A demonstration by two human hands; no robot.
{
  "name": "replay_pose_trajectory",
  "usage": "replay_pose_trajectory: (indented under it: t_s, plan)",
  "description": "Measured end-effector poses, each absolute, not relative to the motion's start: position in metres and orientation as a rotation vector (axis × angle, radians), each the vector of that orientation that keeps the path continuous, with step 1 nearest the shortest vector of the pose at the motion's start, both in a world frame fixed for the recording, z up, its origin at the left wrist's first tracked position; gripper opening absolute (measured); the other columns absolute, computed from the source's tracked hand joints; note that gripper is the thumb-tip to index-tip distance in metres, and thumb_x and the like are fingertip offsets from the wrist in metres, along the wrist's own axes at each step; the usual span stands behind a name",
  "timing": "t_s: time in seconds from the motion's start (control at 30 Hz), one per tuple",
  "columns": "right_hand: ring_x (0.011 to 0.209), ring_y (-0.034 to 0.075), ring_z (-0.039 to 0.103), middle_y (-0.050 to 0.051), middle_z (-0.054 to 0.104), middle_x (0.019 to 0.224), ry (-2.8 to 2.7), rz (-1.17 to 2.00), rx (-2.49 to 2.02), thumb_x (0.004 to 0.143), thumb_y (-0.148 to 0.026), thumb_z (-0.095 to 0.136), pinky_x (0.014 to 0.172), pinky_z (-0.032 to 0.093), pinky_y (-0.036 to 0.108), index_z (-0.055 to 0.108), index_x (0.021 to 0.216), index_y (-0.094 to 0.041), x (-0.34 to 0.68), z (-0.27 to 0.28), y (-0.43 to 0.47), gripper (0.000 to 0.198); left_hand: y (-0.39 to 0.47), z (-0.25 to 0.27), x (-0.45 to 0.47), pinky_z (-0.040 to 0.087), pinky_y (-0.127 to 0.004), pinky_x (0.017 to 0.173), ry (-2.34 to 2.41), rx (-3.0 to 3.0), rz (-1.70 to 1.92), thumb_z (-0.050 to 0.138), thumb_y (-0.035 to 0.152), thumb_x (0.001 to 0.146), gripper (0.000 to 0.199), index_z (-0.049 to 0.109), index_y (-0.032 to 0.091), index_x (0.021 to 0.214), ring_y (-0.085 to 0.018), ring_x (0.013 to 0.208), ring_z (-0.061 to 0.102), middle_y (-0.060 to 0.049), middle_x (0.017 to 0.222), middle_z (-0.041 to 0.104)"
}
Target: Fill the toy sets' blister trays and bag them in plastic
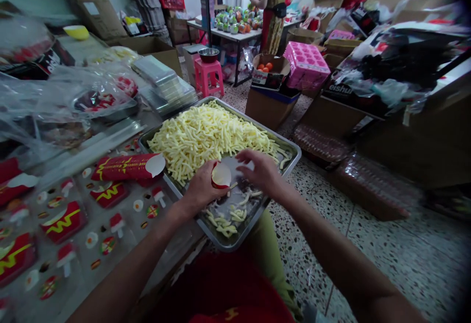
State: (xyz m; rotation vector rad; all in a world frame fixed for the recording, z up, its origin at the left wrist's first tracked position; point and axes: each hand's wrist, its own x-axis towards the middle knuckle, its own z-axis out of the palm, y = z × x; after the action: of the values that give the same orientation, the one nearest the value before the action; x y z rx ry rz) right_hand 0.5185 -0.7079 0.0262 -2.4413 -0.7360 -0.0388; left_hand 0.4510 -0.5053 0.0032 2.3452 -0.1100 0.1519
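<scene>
My left hand [203, 185] is wrapped round a small red french-fry carton [221, 174] whose pale inside faces up. To its right, my right hand [259, 171] hovers over the tray with fingers curved and apart, nothing visible between them. Below both hands lies a metal tray [246, 237]. A large heap of pale yellow french-fry-shaped sticks [206, 134] fills its far part, and a few loose ones lie near its front corner. Left of the tray, a stack of flattened red cartons [127, 167] rests on the table.
Clear plastic packs [106, 220] with small food-shaped pieces and filled red cartons cover the left table. Plastic bags [66, 102] and stacked clear trays [162, 82] lie behind. A pink stool [209, 75], cardboard boxes [270, 104] and another person [272, 13] are farther back.
</scene>
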Motion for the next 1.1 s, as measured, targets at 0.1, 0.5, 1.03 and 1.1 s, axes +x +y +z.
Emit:
replay_pose_trajectory:
  t_s: [0.1,0.5,1.03,1.1]
  plan:
    - [0.109,0.031,0.061,0.017,0.070,0.114,-0.688,-0.089,-2.879,0.088,-0.014,0.062,0.089,0.044,0.038,0.073,0.109,-0.016,0.552,0.024,-0.728,0.024,-0.497,0.014,0.449,0.052,-0.038,0.095,-0.063,2.322,0.154,0.087,0.043,0.064,0.074,0.053,0.023,0.126,-0.026,0.107,0.066,-0.006,0.119,0.068]
    - [0.079,0.019,0.067,0.005,0.076,0.087,-0.803,0.060,-2.649,0.086,-0.021,0.071,0.072,0.045,0.028,0.081,0.101,-0.020,0.572,0.032,-0.736,0.018,-0.444,0.026,0.416,0.053,-0.035,0.093,0.191,2.423,0.295,0.089,0.050,0.062,0.082,0.054,0.022,0.131,-0.026,0.102,0.069,-0.005,0.118,0.070]
    - [0.076,0.017,0.062,0.005,0.073,0.093,-1.111,0.362,-2.707,0.081,-0.032,0.082,0.066,0.041,0.029,0.081,0.100,-0.023,0.524,0.026,-0.719,0.021,-0.437,0.043,0.404,0.052,-0.038,0.099,0.089,2.385,0.244,0.089,0.051,0.062,0.085,0.053,0.023,0.134,-0.026,0.107,0.067,-0.006,0.127,0.067]
    - [0.078,0.017,0.063,0.005,0.073,0.102,-1.174,0.374,-2.741,0.082,-0.021,0.076,0.066,0.040,0.028,0.081,0.100,-0.025,0.519,0.022,-0.721,0.019,-0.440,0.039,0.404,0.052,-0.038,0.100,0.042,2.379,0.232,0.089,0.049,0.062,0.086,0.053,0.022,0.135,-0.026,0.110,0.067,-0.006,0.129,0.067]
